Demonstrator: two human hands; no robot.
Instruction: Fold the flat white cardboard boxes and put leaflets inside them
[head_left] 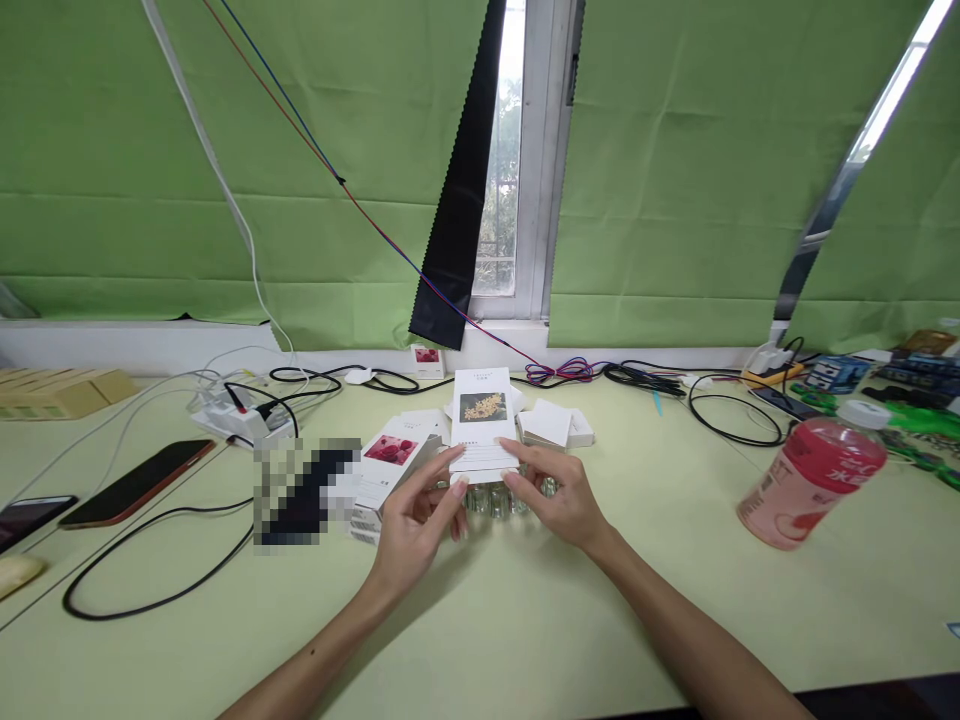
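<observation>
Both hands hold a white cardboard box [484, 440] with a picture of yellow flowers, its printed face toward me. My left hand [418, 508] pinches its lower left corner between thumb and fingers. On the lower right corner, my right hand [559, 490] grips it the same way. Several small clear glass bottles [498, 500] stand behind and below the box, partly hidden by it and my fingers. To the left lies a white box with a red flower picture [391, 450], on top of similar boxes. More white boxes [551, 422] lie to the right.
A pink drink bottle [814, 475] leans in view at the right. Phones [139, 482], a power strip [240, 415] and a looping black cable [82, 585] lie on the left. Cables [645, 377] run along the back edge below green curtains [697, 180]. A small box [427, 360] stands there.
</observation>
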